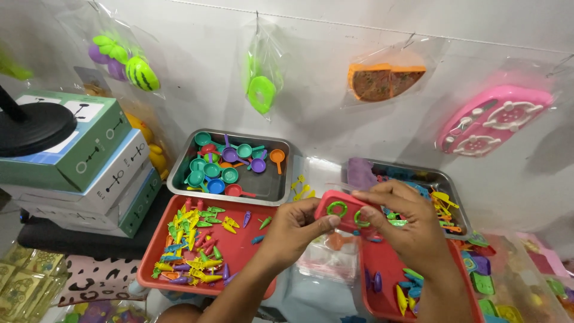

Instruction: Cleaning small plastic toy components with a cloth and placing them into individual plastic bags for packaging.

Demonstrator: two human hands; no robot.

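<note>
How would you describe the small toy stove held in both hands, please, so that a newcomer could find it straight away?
Start at the metal tray of little pans below the white wall, then drop to the gap between the two red trays. There the left hand and right hand hold a pink toy stove between them. Its two green burner rings set it apart from the larger pink stove bagged on the wall.

A metal tray (pixel 278 194) of toy pans (pixel 222 166) lies far of the left tray (pixel 242 251) of toy carrots (pixel 194 245), boxes (pixel 84 161) stacked left, another metal tray (pixel 449 190) right.
</note>
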